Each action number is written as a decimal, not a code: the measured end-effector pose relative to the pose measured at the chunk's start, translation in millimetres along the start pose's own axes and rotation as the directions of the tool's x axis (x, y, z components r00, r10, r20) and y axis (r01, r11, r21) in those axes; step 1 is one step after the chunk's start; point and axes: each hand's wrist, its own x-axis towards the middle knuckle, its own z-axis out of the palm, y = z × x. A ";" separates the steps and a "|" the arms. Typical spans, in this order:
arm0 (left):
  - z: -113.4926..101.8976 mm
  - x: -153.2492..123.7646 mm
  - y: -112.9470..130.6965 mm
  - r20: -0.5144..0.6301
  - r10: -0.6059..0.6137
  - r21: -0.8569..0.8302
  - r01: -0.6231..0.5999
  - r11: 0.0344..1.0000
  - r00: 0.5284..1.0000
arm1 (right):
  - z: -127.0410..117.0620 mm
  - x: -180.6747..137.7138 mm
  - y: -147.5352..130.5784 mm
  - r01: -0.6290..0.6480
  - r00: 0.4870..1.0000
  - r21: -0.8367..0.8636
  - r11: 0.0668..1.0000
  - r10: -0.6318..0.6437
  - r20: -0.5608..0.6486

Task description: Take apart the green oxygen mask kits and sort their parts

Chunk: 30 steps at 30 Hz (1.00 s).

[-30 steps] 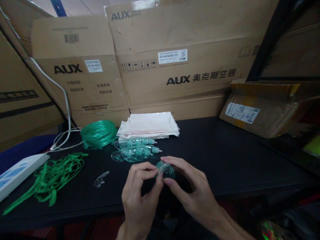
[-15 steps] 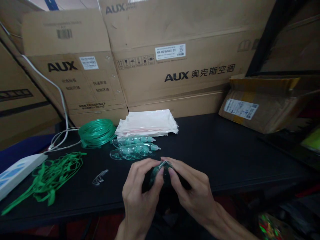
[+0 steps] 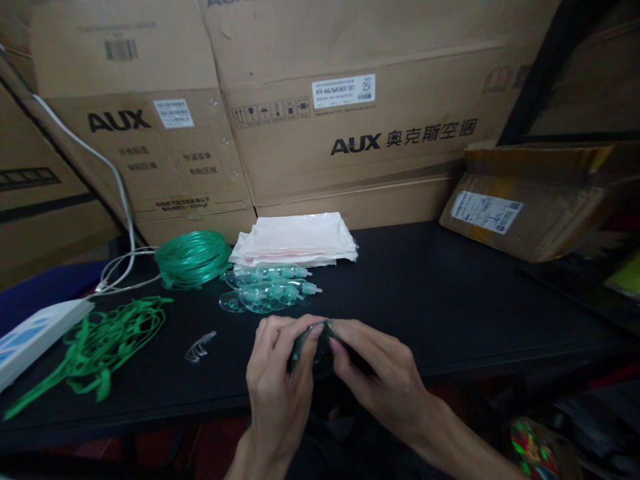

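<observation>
Both my hands meet over the front edge of the black table (image 3: 450,293). My left hand (image 3: 280,383) and my right hand (image 3: 373,377) pinch a clear green plastic mask (image 3: 314,347) between thumbs and fingertips; most of it is hidden by my fingers. Just beyond my hands lie two rows of stacked clear green masks (image 3: 270,293). A small clear plastic clip (image 3: 199,347) lies on the table to the left of my left hand.
A coil of green tubing (image 3: 193,257) and a pile of green elastic straps (image 3: 105,340) lie at the left. Flat white plastic bags (image 3: 295,240) are stacked behind the masks. Cardboard boxes (image 3: 360,113) wall the back; a taped carton (image 3: 520,207) sits right. A white power strip (image 3: 30,337) lies far left.
My hands have closed tighter round the mask and turned it, so less of it shows. The view has tipped down slightly.
</observation>
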 end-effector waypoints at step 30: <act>1.4 2.7 2.4 0.015 -0.073 -0.210 0.074 0.975 0.997 | -5.0 1.9 -8.1 -0.013 0.986 -0.077 0.997 0.000 -0.168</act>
